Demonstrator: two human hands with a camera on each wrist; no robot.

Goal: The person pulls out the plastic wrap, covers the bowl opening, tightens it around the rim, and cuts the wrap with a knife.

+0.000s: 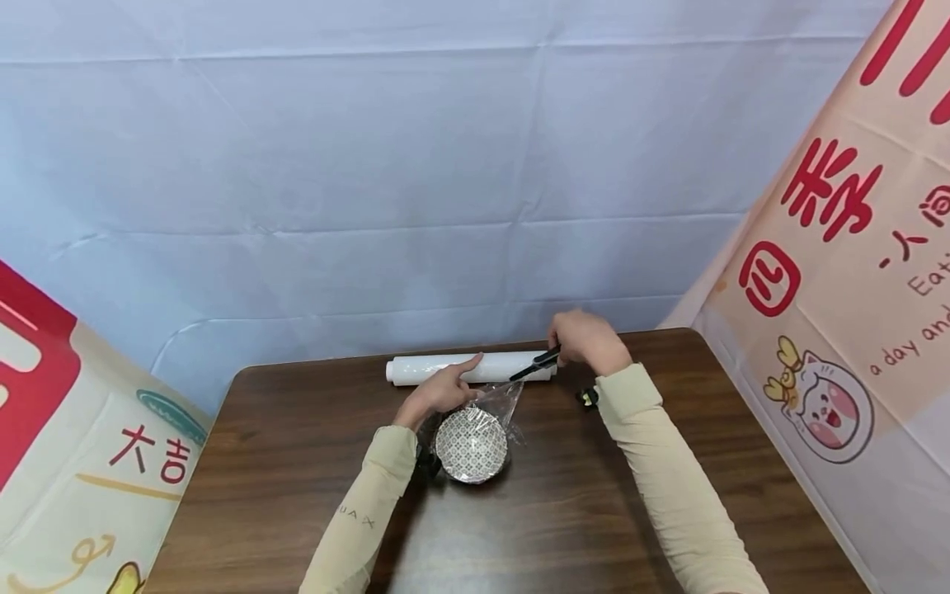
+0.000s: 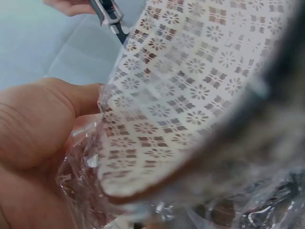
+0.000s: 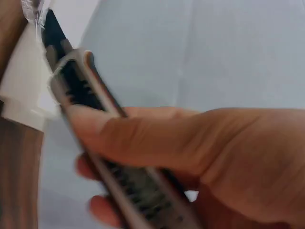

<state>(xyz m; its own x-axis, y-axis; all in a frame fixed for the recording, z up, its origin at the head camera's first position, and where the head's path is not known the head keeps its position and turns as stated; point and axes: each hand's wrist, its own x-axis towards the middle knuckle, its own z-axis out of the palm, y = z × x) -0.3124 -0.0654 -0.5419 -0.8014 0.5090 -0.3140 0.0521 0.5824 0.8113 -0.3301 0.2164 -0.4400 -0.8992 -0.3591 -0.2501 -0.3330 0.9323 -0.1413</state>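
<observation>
My right hand [image 1: 588, 340] grips a utility knife [image 3: 119, 143], its blade pointing left and down. In the right wrist view the blade's tip is close to clear plastic wrap [image 1: 499, 403]. That wrap covers a bowl [image 1: 472, 445] with a white patterned inside and stretches up toward a white roll of plastic wrap [image 1: 430, 369]. My left hand [image 1: 443, 389] is between bowl and roll with two digits straight and spread, one over the roll. In the left wrist view its thumb [image 2: 86, 98] touches the wrap at the bowl's rim; the other fingers are hidden.
Everything lies on a dark brown wooden table [image 1: 564, 511]. A pale blue cloth [image 1: 371, 181] hangs behind its far edge. Printed banners stand at the left [image 1: 96, 445] and right [image 1: 839, 330]. Loose, crumpled wrap gathers around the bowl's side.
</observation>
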